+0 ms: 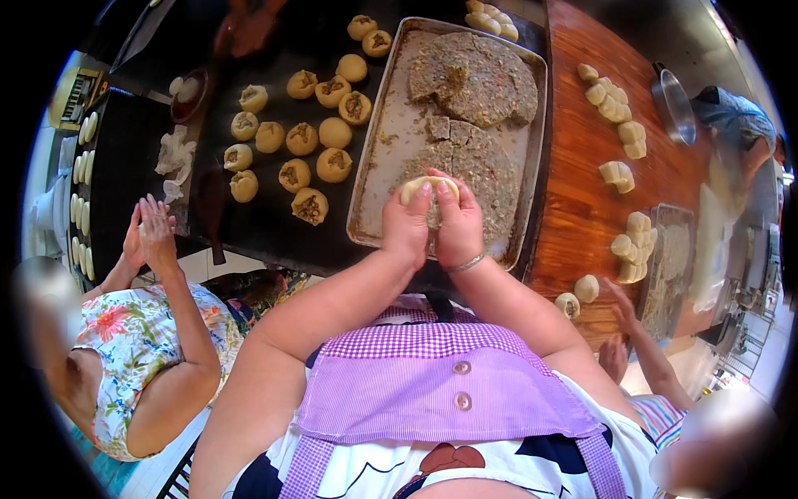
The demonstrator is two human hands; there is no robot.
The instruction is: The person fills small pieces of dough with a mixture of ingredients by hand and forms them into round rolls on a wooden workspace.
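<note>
A pale piece of dough (418,190) is held between my two hands above the near part of a metal tray. My left hand (407,220) grips it from the left, its thumb pressed on the dough. My right hand (459,218), with a bracelet at the wrist, grips the other side, thumb likewise on top. Under my hands the tray (391,83) carries a chopped, greenish-grey filling (478,79), spread in a large mass at the far end and a second patch nearer. Whether filling sits inside the dough I hold cannot be seen.
Several round dough balls (301,139), many with filling showing on top, stand on the dark surface left of the tray. Clusters of plain dough (611,100) and a metal bowl (674,106) lie on the wooden table (573,166). Co-workers' hands (150,237) move at left and right.
</note>
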